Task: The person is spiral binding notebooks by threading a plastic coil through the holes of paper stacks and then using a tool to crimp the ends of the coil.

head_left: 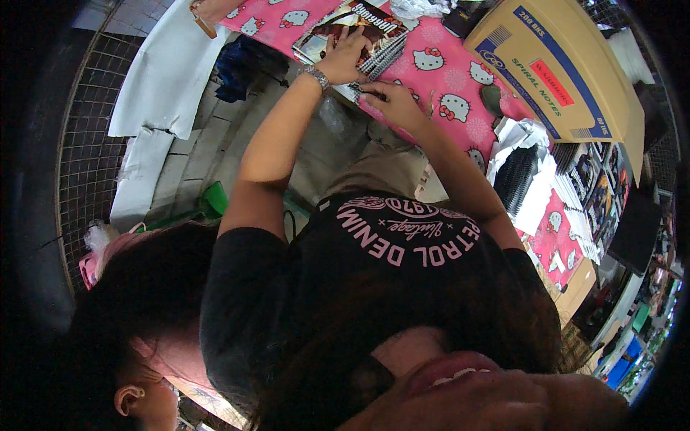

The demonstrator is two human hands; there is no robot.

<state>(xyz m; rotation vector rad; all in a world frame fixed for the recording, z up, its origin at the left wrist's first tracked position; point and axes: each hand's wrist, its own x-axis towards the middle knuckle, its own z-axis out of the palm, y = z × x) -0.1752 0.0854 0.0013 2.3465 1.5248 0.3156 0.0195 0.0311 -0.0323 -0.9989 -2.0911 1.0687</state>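
Observation:
A stack of spiral notebooks (pixel 384 32) with illustrated covers lies at the edge of the pink-covered table (pixel 410 72), its wire bindings facing right. My left hand (pixel 346 57), with a metal band at the wrist, rests on the top cover, fingers stretched out. At the stack's near corner is my right hand (pixel 395 104), its fingers bent in by the bindings. Whatever lies between those fingertips is too small to make out.
A large brown carton (pixel 575 79) stands on the right of the table. Beside it are a bundle in white paper (pixel 514 176) and more notebooks (pixel 600 187). Another person (pixel 147 302) is close on my left. Wire mesh (pixel 86 136) runs along the left side.

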